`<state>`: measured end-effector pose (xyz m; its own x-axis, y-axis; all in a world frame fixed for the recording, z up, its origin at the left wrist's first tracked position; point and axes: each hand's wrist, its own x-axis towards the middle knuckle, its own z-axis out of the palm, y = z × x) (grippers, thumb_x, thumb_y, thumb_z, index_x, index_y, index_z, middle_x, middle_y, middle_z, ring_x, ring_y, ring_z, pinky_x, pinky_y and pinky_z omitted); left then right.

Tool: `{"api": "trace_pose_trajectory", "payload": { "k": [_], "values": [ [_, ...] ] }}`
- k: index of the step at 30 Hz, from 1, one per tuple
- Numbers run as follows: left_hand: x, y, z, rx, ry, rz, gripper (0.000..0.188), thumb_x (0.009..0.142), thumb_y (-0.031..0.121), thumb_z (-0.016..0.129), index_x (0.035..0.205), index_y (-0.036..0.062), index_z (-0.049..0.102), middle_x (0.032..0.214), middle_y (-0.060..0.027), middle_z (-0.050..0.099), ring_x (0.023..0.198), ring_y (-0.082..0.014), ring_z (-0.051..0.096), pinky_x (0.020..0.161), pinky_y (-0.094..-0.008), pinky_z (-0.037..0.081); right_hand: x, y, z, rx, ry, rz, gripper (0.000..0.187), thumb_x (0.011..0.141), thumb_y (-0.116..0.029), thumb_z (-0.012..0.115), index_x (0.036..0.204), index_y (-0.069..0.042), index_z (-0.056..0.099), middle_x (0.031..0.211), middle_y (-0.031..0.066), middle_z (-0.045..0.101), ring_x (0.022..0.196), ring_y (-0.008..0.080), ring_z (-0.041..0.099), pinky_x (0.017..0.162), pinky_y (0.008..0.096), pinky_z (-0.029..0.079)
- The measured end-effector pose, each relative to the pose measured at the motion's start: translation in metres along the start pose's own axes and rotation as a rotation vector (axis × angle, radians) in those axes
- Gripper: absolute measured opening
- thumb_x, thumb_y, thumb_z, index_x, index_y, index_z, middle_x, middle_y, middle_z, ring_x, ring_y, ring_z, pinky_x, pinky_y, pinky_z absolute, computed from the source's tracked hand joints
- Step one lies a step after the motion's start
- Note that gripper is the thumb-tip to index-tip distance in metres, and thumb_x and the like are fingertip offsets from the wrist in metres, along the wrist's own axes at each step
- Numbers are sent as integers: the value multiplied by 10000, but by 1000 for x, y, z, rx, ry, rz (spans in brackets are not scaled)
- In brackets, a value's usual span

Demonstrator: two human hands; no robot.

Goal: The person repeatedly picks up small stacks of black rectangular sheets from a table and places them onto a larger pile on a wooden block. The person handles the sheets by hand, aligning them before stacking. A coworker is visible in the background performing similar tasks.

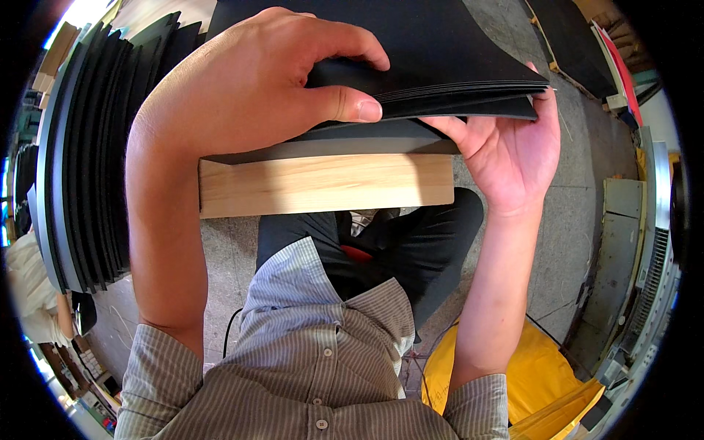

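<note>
The black sheets (433,55) lie over the near edge of the table (330,187), their near right corner lifted clear and the layers slightly parted. The right hand (517,150) is clamped on that corner, thumb beneath and fingers round the side, apparently to hold the layers up; the left hand (271,84) rests on the sheets with thumb and forefinger apart, seemingly to steady them, its remaining fingers largely hidden. Beyond the table's left edge stands a black stack (88,154), apparently placed within reach.
</note>
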<state>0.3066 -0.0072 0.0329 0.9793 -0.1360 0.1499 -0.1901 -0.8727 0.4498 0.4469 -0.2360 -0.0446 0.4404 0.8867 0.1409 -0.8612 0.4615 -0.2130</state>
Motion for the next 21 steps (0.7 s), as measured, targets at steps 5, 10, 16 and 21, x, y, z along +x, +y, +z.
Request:
{"api": "trace_pose_trajectory", "payload": {
  "k": [5, 10, 16, 21],
  "values": [
    [0, 0, 1, -37, 7, 5, 379, 827, 242, 761, 1172, 109, 677, 748, -91, 529, 660, -233, 571, 608, -346, 423, -2, 0, 2, -40, 8, -2, 528, 1050, -369, 352, 1402, 12, 452, 1524, 225, 398, 1423, 473, 317, 1112, 749, 201],
    [0, 1, 1, -12, 4, -5, 374, 825, 233, 761, 1168, 109, 677, 739, -91, 523, 654, -231, 565, 606, -348, 421, -3, 0, 0, -39, -23, -1, 533, 1052, -380, 348, 1399, 9, 458, 1506, 231, 420, 1408, 478, 342, 1106, 749, 216],
    [-1, 1, 2, -22, 16, 9, 369, 826, 240, 762, 1161, 111, 678, 730, -92, 518, 650, -234, 558, 603, -350, 418, -3, -1, 3, -40, 33, 3, 537, 1055, -381, 344, 1402, 13, 452, 1494, 246, 428, 1403, 490, 342, 1100, 747, 236],
    [-1, 0, 3, -3, 38, 36, 369, 827, 250, 764, 1156, 107, 678, 730, -93, 522, 648, -234, 557, 602, -352, 419, -5, -1, 3, -68, 47, -10, 539, 1052, -376, 348, 1408, 17, 442, 1489, 250, 433, 1401, 498, 338, 1103, 747, 230]
  ]
}}
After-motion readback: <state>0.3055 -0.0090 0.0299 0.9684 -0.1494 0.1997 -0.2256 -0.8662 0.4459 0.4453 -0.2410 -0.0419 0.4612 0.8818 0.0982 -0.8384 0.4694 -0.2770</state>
